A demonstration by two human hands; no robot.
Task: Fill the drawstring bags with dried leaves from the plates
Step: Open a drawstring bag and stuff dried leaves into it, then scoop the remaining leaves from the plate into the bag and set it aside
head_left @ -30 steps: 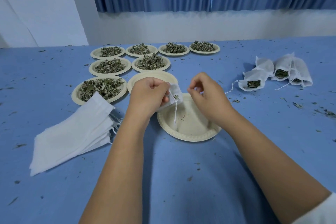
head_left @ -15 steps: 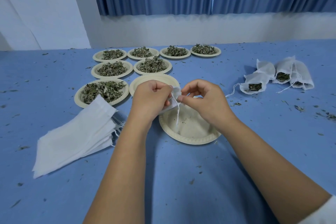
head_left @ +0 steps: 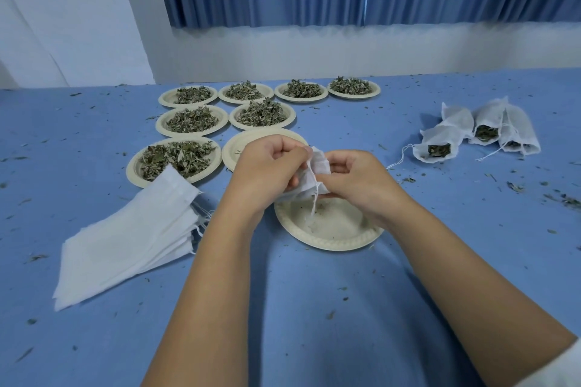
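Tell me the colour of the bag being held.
White. The bag shows best in the head view, the only one here.

**Both hands closed, meeting mid-frame**

L hand [head_left: 270,166]: fingers curled, knuckles up, gripping small bag [head_left: 320,163]. R hand [head_left: 356,181]: thumb + fingers pinch same bag from other side. Hands nearly touching. L forearm [head_left: 213,276] and R forearm [head_left: 456,267] bare, stretched fwd, converging. White sleeve [head_left: 559,367] at R elbow.
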